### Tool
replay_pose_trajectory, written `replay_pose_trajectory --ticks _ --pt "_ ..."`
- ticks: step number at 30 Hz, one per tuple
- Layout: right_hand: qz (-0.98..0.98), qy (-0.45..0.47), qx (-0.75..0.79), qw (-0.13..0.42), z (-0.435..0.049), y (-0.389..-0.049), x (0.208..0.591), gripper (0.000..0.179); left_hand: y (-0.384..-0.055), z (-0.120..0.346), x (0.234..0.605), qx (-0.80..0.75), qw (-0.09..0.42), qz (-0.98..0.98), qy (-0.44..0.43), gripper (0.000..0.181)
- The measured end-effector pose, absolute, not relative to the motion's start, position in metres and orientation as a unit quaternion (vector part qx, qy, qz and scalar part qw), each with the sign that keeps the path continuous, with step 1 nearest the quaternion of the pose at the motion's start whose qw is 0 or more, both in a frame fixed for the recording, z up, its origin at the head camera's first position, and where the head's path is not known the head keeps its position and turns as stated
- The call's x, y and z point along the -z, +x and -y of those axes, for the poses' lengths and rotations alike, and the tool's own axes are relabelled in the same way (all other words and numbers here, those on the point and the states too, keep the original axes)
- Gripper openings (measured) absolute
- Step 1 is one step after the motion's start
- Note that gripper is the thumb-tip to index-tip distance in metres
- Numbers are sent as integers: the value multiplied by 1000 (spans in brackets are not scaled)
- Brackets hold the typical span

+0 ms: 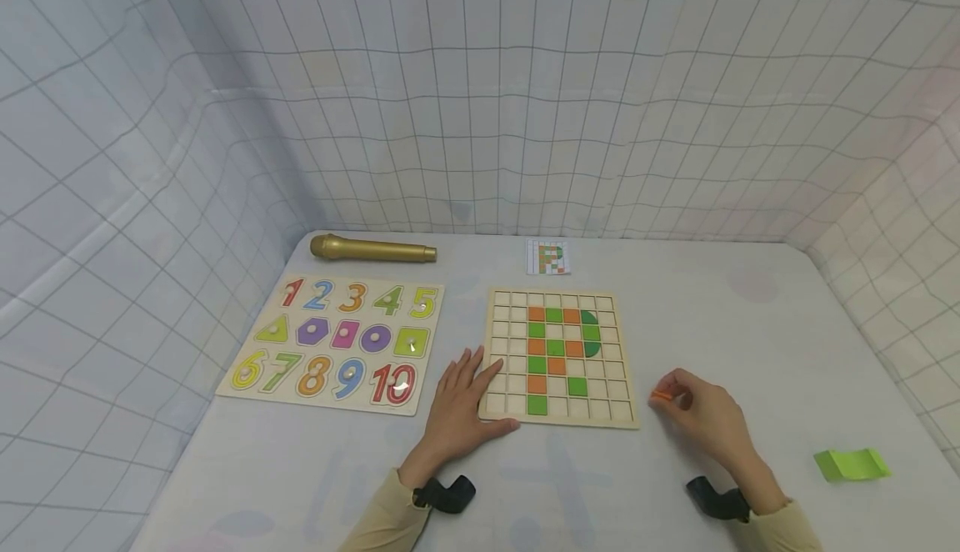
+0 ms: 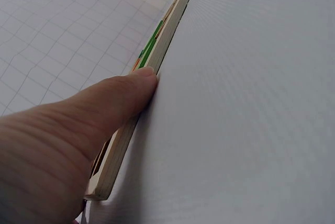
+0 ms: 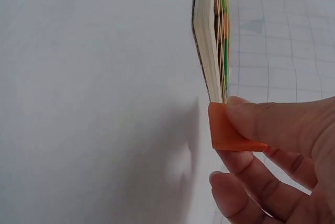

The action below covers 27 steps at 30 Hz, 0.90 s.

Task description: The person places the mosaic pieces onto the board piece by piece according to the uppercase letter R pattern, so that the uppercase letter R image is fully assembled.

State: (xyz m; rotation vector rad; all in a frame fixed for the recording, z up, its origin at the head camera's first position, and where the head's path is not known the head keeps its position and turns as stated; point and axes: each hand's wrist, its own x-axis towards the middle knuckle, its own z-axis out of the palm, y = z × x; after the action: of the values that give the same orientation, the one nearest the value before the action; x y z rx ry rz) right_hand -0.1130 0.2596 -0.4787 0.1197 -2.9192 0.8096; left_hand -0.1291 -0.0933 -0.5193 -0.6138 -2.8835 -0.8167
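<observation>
A wooden grid board lies on the table with orange and green tiles set in its cells, forming a letter-like pattern. My left hand rests at its lower left corner, fingers spread over the left edge and thumb along the front edge. In the left wrist view that thumb presses on the board's rim. Right of the board, my right hand pinches an orange square tile between thumb and fingers. Behind the board lies a small pattern card printed with a similar orange and green design.
At left lies a number and shape peg puzzle. A gold microphone lies behind it, near the grid-patterned back curtain. A bent light-green piece sits at the far right. Curtains also stand at both sides.
</observation>
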Motion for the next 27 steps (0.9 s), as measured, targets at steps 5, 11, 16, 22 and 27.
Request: replay_pose_trajectory --ticks 5,11,16,22,27 --pt "951 57 -294 80 -250 -115 480 19 -129 93 519 265 41 942 -201 86" --pt "935 102 -327 93 -235 -116 480 21 -129 93 519 269 42 941 -202 86" --pt "928 125 -341 78 -225 -119 481 19 -129 93 521 268 47 940 -203 86" --pt "917 151 -364 63 -218 -122 483 18 -129 94 521 270 49 940 -204 87" --pt "909 160 -383 31 -216 -122 487 12 -128 94 519 271 42 940 -201 86"
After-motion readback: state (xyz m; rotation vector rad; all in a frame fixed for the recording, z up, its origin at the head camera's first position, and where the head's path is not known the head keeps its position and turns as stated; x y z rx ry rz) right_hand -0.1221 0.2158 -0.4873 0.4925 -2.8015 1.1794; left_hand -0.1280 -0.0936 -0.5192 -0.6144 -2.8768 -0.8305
